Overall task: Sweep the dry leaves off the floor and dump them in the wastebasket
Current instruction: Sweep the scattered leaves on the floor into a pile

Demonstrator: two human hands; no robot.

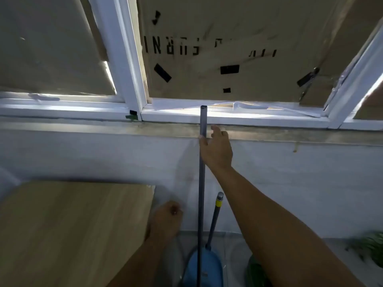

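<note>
- Standing on the floor nearest, blue dustpan [204,268] beside wooden table [68,228].
- Left hand [165,219], fist curled, holding nothing.
- Right hand [216,150], thumb touching grey broom handle [201,183], fingers loose, near windowsill [83,112].

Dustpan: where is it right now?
Head view, bottom centre: the blue dustpan sits on the floor against the white wall, behind the long grey broom handle, right of the wooden tabletop.
</note>
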